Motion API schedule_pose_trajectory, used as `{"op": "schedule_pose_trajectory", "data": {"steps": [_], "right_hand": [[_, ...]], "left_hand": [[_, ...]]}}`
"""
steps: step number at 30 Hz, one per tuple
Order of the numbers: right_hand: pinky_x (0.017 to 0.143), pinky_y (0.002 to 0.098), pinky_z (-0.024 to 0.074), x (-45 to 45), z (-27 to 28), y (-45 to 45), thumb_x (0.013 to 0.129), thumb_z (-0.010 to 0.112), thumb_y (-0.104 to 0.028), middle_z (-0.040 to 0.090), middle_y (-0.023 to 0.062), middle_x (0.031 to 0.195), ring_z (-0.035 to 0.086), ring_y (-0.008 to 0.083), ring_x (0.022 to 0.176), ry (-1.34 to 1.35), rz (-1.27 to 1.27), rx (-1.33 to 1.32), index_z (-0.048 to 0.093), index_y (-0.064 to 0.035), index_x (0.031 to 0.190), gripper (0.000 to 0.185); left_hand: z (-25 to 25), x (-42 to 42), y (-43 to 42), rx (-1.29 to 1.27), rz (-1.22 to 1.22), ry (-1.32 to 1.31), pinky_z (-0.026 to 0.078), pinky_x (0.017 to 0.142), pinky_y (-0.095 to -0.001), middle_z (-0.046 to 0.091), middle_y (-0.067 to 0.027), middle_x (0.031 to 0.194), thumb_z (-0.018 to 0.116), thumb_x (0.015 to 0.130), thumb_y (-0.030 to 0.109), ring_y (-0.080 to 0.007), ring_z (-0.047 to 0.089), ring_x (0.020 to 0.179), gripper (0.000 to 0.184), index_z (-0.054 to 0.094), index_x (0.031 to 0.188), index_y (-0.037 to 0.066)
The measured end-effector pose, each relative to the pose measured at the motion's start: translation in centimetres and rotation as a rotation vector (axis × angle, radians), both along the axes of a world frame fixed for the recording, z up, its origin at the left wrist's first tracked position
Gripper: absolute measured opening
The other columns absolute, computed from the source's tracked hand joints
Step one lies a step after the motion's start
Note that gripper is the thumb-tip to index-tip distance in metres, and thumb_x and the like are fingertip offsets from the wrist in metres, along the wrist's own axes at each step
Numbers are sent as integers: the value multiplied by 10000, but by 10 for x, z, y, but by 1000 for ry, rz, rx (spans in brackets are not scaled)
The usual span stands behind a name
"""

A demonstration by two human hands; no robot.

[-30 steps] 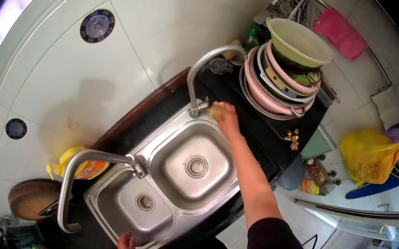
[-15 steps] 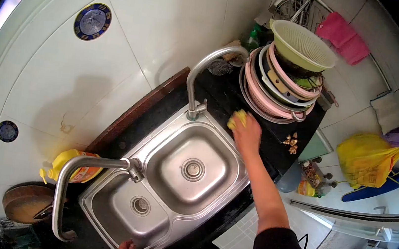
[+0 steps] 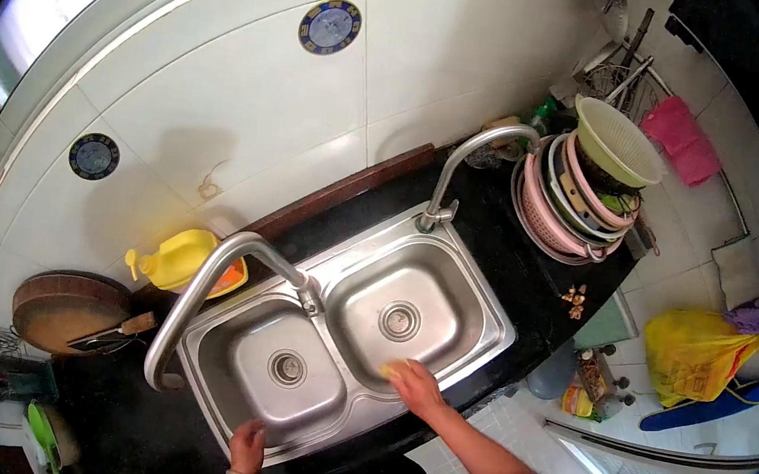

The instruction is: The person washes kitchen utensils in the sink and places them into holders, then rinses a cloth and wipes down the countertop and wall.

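My right hand (image 3: pixel 416 388) is closed on a yellow cloth or sponge (image 3: pixel 394 370), partly hidden by the fingers, at the near rim of the right sink basin (image 3: pixel 402 282). Beside the near edge of the left basin (image 3: pixel 265 356) is my left hand (image 3: pixel 247 443), its fingers curled together; whether it holds anything cannot be made out. Both steel basins have a drain in the middle. One curved faucet (image 3: pixel 202 296) arches at the left, and another (image 3: pixel 465 158) stands behind the right basin.
Stacked basins and a pale green colander (image 3: pixel 614 143) stand at the back right. A yellow jug (image 3: pixel 178 260) is behind the left faucet. A round wooden board (image 3: pixel 72 308) and a knife (image 3: pixel 117 333) lie at the left. Golden pieces (image 3: pixel 575 301) rest on the black counter.
My right hand has moved with the yellow cloth or sponge from the counter right of the faucet to the sink's near rim. The view has shifted; my left hand remains near the left basin.
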State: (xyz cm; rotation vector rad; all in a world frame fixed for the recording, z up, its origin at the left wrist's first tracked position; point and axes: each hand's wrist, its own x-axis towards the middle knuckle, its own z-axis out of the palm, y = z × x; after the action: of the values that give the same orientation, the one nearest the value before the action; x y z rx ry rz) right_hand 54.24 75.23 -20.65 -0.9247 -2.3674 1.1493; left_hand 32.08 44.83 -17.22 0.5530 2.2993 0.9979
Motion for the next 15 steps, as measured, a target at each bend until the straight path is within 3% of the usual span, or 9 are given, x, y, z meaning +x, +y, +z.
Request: {"op": "schedule_pose_trajectory", "data": {"steps": [2,3,4,5,7,9,11,13,15], "right_hand": [[790,397,450,-52,-11,37,821,568,-147,574,148,978,557,316,889,75,22,48,580,-50,1051,250],[819,415,423,-81,-15,72,861,491,-172,559,186,989,526,349,958,184,15,155,535,-76,1084,246],[822,421,420,-114,-3,104,857,477,-135,558,200,976,525,362,943,183,-192,169,499,-33,1110,274],[836,429,411,-141,4,150,846,459,-95,538,217,1019,512,373,948,217,-188,223,454,-23,1156,319],[888,423,375,-182,12,218,778,515,-37,484,229,1121,455,367,1028,315,-262,346,460,5,1149,378],[880,412,375,-211,-9,252,740,572,-65,499,209,1082,460,348,1009,34,-410,477,496,-3,1094,368],[864,407,381,-222,2,223,734,585,-92,503,199,1048,467,337,987,-78,-341,572,513,-21,1059,340],[813,407,391,-228,7,190,726,610,-164,504,168,942,483,302,914,-111,-78,569,546,-59,946,252],[962,413,348,-224,-31,137,717,582,-90,512,124,1151,429,312,1137,-6,124,726,555,-98,1055,339]], "left_hand": [[6,3,-11,-23,1,53,472,751,-317,614,-148,891,570,789,55,-222,601,831,186,605,958,-15],[10,4,-18,-42,-1,103,473,745,-314,614,-148,890,572,790,54,-220,601,831,182,605,954,-16],[17,3,-25,-173,-135,306,476,727,-303,616,-146,883,573,792,52,-212,604,818,174,603,948,-18],[13,7,-39,-200,-121,305,476,727,-303,616,-146,883,573,792,52,-212,604,818,174,603,948,-18],[-5,8,-60,-1,147,31,475,718,-298,616,-143,873,572,792,56,-207,605,798,178,602,951,-20],[10,17,-55,-6,196,18,474,720,-288,617,-136,871,564,795,51,-196,604,793,171,601,945,-24],[28,21,-43,-47,185,-13,475,721,-281,621,-119,883,555,804,45,-174,598,804,172,598,953,-29],[22,23,-44,75,274,-114,471,729,-269,618,-99,883,544,817,47,-156,588,798,178,593,967,-35],[32,18,-28,4,220,-137,468,737,-268,612,-86,879,543,829,68,-144,577,793,199,587,990,-40]]}}
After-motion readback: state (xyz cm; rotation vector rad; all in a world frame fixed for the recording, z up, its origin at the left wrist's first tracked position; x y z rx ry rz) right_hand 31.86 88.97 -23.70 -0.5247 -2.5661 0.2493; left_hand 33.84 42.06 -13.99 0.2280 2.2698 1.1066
